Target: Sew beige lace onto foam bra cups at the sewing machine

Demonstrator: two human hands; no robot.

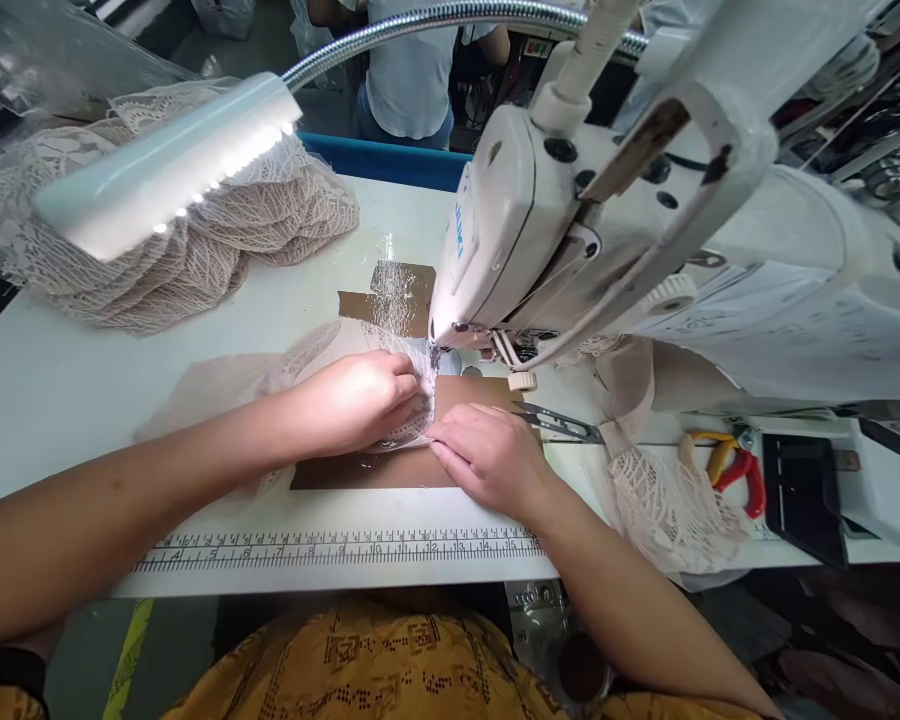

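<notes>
A pale pink lace fabric piece [311, 352] lies under the needle area of a white sewing machine [495, 210], on a brown board taped to the table. My left hand [364, 400] rests on the lace just left of the needle, fingers curled and pressed together on the cloth. Close to the board's front, my right hand [487, 450] pinches the lace edge between thumb and fingers. Dark thread snips [562, 423] lie beyond my right hand, apart from it. The needle tip is partly hidden by the machine head.
A lit lamp [172, 170] hangs over a heap of lace [285, 215] at left. More lace [667, 510], red-and-yellow-handled pliers [742, 475] and a black tray-like object [802, 500] sit at right. A printed ruler [337, 550] runs along the front edge. Another person [412, 75] is behind the table.
</notes>
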